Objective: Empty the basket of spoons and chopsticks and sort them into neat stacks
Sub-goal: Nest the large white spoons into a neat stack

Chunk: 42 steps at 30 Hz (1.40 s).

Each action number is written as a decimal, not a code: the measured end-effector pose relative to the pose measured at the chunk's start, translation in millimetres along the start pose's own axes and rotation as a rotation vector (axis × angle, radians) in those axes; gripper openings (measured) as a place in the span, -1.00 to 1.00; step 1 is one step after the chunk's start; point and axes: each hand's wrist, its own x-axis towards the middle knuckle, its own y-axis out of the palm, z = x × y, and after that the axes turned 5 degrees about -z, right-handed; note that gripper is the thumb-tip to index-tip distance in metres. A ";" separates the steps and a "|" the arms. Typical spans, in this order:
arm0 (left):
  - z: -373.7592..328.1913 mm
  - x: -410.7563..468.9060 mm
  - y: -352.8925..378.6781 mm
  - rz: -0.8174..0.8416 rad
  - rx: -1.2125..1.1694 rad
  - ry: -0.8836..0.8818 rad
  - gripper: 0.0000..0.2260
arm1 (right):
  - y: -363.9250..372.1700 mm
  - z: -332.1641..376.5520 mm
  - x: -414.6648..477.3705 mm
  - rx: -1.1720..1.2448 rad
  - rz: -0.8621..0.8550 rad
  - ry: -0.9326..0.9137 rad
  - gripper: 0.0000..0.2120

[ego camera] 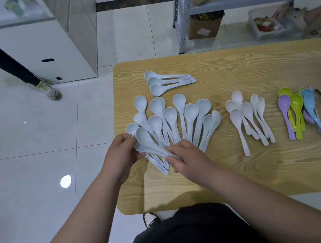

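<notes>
Left hand (122, 153) and right hand (185, 157), both tight around pale-blue spoons (145, 138); handle print (160, 164) illegible.

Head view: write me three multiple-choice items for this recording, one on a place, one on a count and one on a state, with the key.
1. Where do the coloured spoons lie?
A. right of the white spoons
B. left of them
C. stacked on them

2. How many spoons are in the small set at the table's far side?
A. one
B. three
C. six

3. What are the left hand and right hand doing?
A. lying flat
B. hanging idle
C. holding a pale blue spoon

Key: 1 A, they lie further right on the table. 2 B, three bowls show side by side. 3 C, fingers of both hands curl round it.
</notes>
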 end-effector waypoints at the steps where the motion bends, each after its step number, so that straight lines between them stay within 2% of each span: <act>1: 5.3 -4.3 -3.6 0.016 -0.066 -0.029 -0.94 | 6.6 5.7 -3.3 0.027 0.032 0.014 -0.82; 5: 26.1 -18.8 -15.7 0.055 -0.178 -0.061 -0.75 | 33.4 27.0 -13.9 0.169 0.146 0.142 -0.82; 7: 34.2 -23.0 -21.6 0.023 -0.232 -0.055 -0.76 | 47.2 32.9 -15.9 0.193 0.206 0.186 -0.80; 10: 44.6 -26.7 -32.1 -0.066 -0.451 -0.082 -0.78 | 68.5 35.7 -13.9 0.151 0.260 0.210 -0.65; 12: 52.1 -25.1 -43.9 -0.127 -0.493 -0.099 -0.81 | 78.2 32.6 -5.4 0.032 0.205 0.181 -0.64; 14: 58.9 -21.8 -58.5 -0.163 -0.510 -0.128 -0.81 | 83.3 27.4 9.4 -0.101 0.080 0.159 -0.75; 16: 64.9 -21.5 -72.8 -0.203 -0.506 -0.152 -0.81 | 85.1 22.5 28.4 -0.257 0.015 0.148 -0.66; 18: 70.7 -22.3 -83.9 -0.221 -0.505 -0.162 -0.83 | 89.6 19.0 47.8 -0.463 0.059 0.127 -0.61; 20: 77.4 -22.9 -92.9 -0.231 -0.508 -0.173 -0.85 | 95.3 17.4 61.8 -0.635 0.095 0.110 -0.67; 23: 84.1 -24.2 -103.8 -0.252 -0.510 -0.202 -0.85 | 99.4 22.2 69.7 -0.762 0.120 0.114 -0.63; 25: 87.2 -25.1 -110.8 -0.254 -0.513 -0.220 -0.87 | 103.3 23.9 68.2 -0.729 0.147 0.157 -0.59; 29: 88.5 -27.1 -120.1 -0.223 -0.506 -0.235 -0.89 | 108.8 16.5 58.3 -0.499 0.093 0.187 -0.75; 34: 80.2 -28.3 -124.1 -0.160 -0.488 -0.207 -0.88 | 104.9 38.6 22.9 -0.099 0.077 0.203 -0.81; 39: 66.5 -34.3 -111.4 -0.064 -0.468 -0.160 -0.67 | 110.2 78.5 -14.4 0.022 0.070 0.129 -0.82; 42: 58.6 -41.0 -98.7 -0.035 -0.504 -0.096 -0.62 | 104.6 86.1 -29.1 0.066 0.041 0.138 -0.80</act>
